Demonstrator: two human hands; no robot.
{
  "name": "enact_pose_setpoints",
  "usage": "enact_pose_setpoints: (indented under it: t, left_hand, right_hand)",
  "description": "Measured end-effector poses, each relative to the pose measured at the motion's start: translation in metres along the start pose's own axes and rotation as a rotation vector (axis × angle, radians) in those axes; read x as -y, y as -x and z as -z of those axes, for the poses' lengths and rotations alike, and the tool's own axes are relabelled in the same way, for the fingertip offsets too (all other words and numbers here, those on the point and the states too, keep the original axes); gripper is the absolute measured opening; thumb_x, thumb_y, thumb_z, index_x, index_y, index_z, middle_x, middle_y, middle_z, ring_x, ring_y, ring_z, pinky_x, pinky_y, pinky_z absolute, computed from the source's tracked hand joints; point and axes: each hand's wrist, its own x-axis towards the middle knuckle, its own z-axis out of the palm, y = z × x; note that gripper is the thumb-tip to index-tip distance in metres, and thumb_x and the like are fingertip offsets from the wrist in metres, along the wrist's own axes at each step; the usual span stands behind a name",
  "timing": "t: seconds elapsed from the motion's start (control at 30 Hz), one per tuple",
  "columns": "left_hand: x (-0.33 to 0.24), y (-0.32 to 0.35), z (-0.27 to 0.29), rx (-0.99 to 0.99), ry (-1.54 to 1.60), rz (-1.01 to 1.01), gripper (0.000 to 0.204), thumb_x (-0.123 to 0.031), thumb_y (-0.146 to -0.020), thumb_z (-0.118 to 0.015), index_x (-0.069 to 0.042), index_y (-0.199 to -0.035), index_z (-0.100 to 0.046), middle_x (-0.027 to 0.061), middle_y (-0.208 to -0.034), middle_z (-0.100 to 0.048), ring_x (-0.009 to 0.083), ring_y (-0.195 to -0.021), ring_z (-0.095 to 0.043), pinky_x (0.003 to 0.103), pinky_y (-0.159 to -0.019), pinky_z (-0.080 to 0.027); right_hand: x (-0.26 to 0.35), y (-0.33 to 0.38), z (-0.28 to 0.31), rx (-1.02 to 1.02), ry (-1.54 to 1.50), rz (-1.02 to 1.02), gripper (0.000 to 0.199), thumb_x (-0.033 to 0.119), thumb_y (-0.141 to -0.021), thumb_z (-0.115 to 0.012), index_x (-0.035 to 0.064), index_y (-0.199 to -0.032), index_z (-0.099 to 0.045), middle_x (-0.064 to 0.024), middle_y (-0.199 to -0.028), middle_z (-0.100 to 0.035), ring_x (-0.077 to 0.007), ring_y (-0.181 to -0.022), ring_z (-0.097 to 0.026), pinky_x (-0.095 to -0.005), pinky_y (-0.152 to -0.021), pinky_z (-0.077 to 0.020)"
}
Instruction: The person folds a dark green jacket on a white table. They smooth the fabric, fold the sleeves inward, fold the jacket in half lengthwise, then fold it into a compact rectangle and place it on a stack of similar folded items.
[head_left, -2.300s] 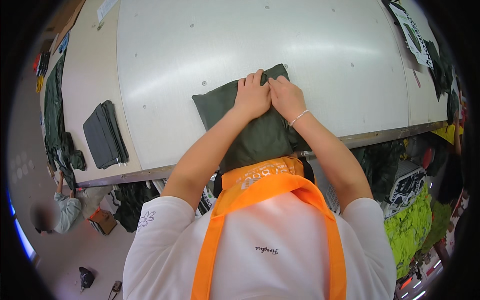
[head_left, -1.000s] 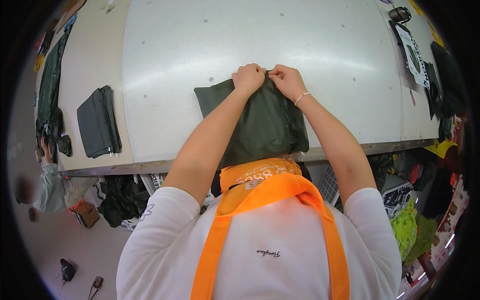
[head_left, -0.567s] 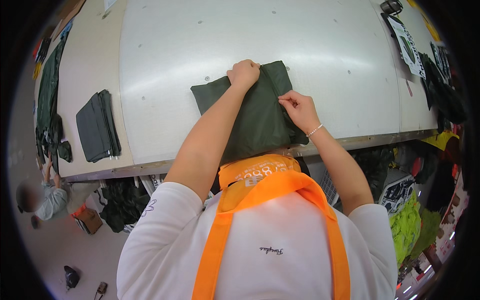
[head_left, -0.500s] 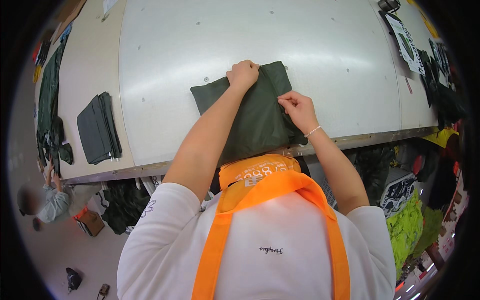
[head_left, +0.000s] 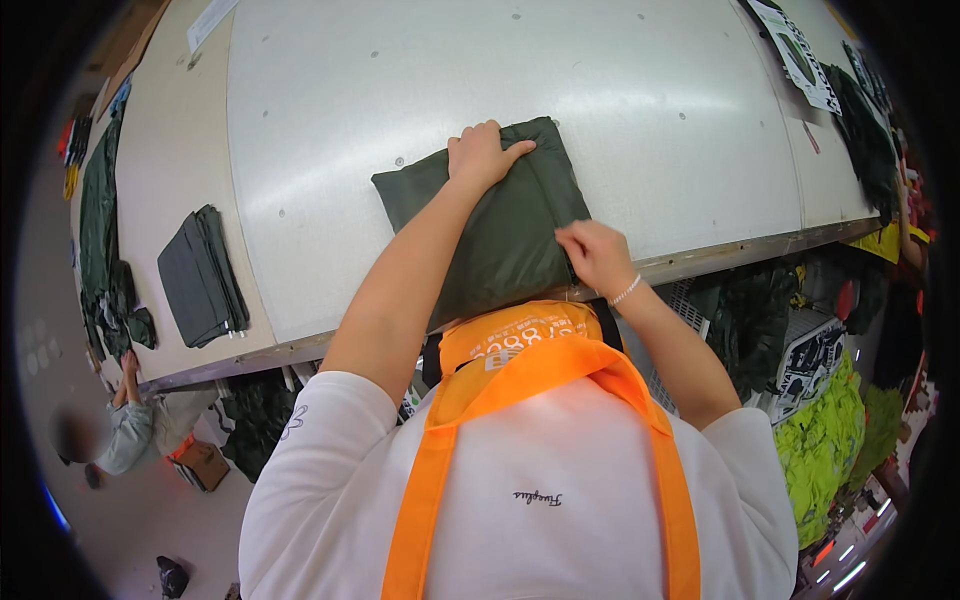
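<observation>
A folded dark green fabric piece [head_left: 500, 235], smooth and slightly shiny, lies at the near edge of the pale worktop [head_left: 330, 150] in front of me. My left hand [head_left: 482, 158] grips its far edge, with fingers bent over the rim and thumb stretched across the top. At the right edge of the fabric is my right hand [head_left: 597, 255], its fingers closed in a pinch against the cloth. The fingertips are partly hidden, so how much cloth they hold does not show. A fold line runs lengthwise near the fabric's right side.
To the left sits a stack of folded dark green pieces [head_left: 202, 278]. Dark green fabric [head_left: 100, 210] lies along the far left, where another person's hand [head_left: 130, 365] rests. Printed sheets [head_left: 795, 55] and dark fabric [head_left: 860, 140] lie at right. Yellow-green fabric [head_left: 820, 450] hangs below the worktop.
My left thumb has spread out over the fabric. My right hand has moved down along the right edge, and that side now lies flatter and straighter.
</observation>
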Motion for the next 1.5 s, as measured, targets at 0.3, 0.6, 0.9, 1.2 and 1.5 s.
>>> enact_pose_setpoints:
  t: [0.3, 0.6, 0.9, 1.2, 1.5]
  left_hand:
    - [-0.009, -0.001, 0.002, -0.041, 0.032, 0.023, 0.066, -0.066, -0.074, -0.06, -0.003, -0.091, -0.064, 0.0122, -0.086, -0.067, 0.0273, -0.087, -0.063, 0.04, -0.079, -0.045]
    - [-0.115, 0.166, 0.15, -0.069, 0.413, -0.362, 0.043, -0.043, -0.07, -0.076, -0.007, -0.091, -0.064, 0.0076, -0.087, -0.064, 0.0264, -0.083, -0.06, 0.038, -0.075, -0.046]
    - [-0.01, 0.217, -0.047, -0.419, 0.245, 0.584, 0.091, -0.056, -0.075, -0.066, -0.021, -0.146, -0.021, 0.0328, -0.131, -0.038, 0.0476, -0.119, -0.041, 0.051, -0.096, -0.039]
    - [-0.033, 0.36, -0.09, -0.747, 0.605, 1.029, 0.089, -0.047, -0.075, -0.07, -0.021, -0.146, -0.024, 0.0243, -0.124, -0.04, 0.0423, -0.11, -0.047, 0.045, -0.093, -0.041]
    - [0.087, 0.6, -0.176, -0.686, 0.606, 1.666, 0.09, -0.052, -0.079, -0.061, -0.009, -0.146, -0.02, 0.0288, -0.146, -0.024, 0.0422, -0.133, -0.029, 0.054, -0.104, -0.028]
  right_hand:
    - [-0.017, 0.074, 0.011, 0.142, 0.032, 0.099, 0.007, 0.008, -0.08, -0.066, 0.0056, -0.086, -0.067, -0.0084, -0.072, -0.061, -0.0236, -0.062, -0.058, -0.0332, -0.055, -0.0469]
    - [-0.069, 0.032, 0.082, 0.1, -1.321, -0.927, 0.068, 0.059, -0.093, -0.036, 0.0045, -0.133, -0.044, -0.0076, -0.109, -0.063, -0.015, -0.085, -0.06, -0.0299, -0.076, -0.0473]
    - [-0.076, 0.026, -0.003, 0.105, -0.544, -0.629, 0.048, 0.026, -0.093, -0.057, -0.0045, -0.127, -0.041, -0.0127, -0.109, -0.058, -0.0177, -0.1, -0.053, -0.0291, -0.086, -0.0436]
    - [0.005, 0.004, -0.016, 0.786, -0.225, -0.041, 0.079, 0.021, -0.087, -0.063, -0.0016, -0.146, -0.016, -0.0205, -0.141, -0.036, -0.0259, -0.127, -0.04, -0.0339, -0.103, -0.0343]
    - [0.171, 0.122, -0.28, 1.153, 0.327, 0.652, 0.081, 0.041, -0.084, -0.062, -0.0062, -0.139, -0.028, -0.0322, -0.129, -0.046, -0.0387, -0.119, -0.049, -0.0377, -0.099, -0.0402]
